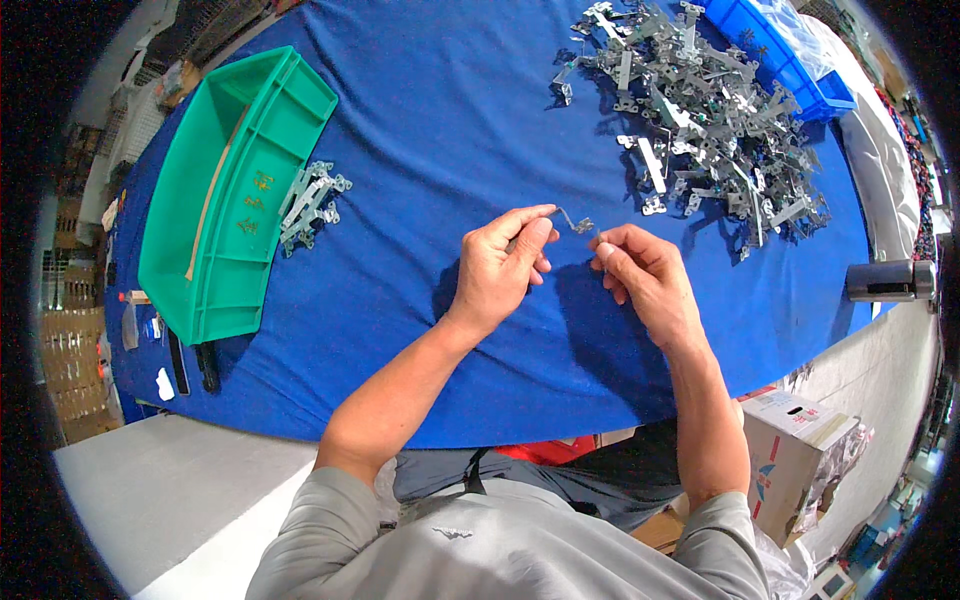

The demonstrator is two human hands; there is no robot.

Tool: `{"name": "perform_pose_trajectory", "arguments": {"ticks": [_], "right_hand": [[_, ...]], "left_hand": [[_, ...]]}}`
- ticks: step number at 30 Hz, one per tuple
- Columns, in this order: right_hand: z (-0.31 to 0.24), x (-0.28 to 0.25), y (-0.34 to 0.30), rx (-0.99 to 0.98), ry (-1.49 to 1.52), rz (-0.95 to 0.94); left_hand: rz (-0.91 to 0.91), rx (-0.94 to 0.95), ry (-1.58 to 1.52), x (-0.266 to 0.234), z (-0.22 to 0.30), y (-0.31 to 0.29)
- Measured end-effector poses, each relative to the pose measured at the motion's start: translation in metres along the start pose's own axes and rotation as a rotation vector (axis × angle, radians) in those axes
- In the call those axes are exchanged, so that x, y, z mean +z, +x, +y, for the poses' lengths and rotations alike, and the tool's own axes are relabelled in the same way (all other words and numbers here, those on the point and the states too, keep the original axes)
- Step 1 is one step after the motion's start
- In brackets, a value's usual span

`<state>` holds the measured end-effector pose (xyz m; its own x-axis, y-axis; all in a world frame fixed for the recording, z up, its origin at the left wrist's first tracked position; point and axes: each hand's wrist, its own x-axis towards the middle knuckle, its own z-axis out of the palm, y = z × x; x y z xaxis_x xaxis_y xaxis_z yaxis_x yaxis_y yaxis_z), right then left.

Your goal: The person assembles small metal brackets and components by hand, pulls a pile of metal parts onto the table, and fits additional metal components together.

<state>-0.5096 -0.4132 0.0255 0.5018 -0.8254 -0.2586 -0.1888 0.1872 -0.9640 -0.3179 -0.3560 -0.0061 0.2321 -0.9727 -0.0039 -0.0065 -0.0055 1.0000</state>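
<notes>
Over the middle of the blue cloth, my left hand (503, 262) pinches a small bent metal bracket (577, 224) between thumb and forefinger. The bracket's free end points toward my right hand (645, 278). That hand is closed in a pinch just to the right of the bracket; what sits at its fingertips is too small to make out. Beyond my right hand lies a large heap of similar metal brackets (715, 130). On the left, a smaller group of brackets (311, 205) rests against the side of the green bin.
A green plastic bin (215, 290) stands at the left of the blue cloth (440, 110). At the far right is a blue tray (825, 100), partly covered by clear plastic. A metal cylinder (888, 282) lies at the right edge, with a cardboard box (790, 420) below the table.
</notes>
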Motion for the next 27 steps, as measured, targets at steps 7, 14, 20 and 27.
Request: {"name": "perform_pose_trajectory", "arguments": {"ticks": [7,14,20,27], "right_hand": [[-0.0010,0.0057,0.0001,0.017,-0.057,0.024],[0.0066,0.0009,0.0019,0.001,-0.123,0.038],[0.0015,0.0049,0.0029,0.021,0.117,0.038],[0.0043,0.0008,0.0039,0.043,0.181,-0.004]], "left_hand": [[-0.035,-0.003,0.001,-0.0006,0.0013,-0.0007],[-0.101,0.209,0.183,-0.0019,0.0064,-0.0004],[-0.092,0.295,0.111,-0.0005,-0.0002,0.0005],[-0.150,0.275,0.174,-0.0011,0.0062,-0.0009]]}}
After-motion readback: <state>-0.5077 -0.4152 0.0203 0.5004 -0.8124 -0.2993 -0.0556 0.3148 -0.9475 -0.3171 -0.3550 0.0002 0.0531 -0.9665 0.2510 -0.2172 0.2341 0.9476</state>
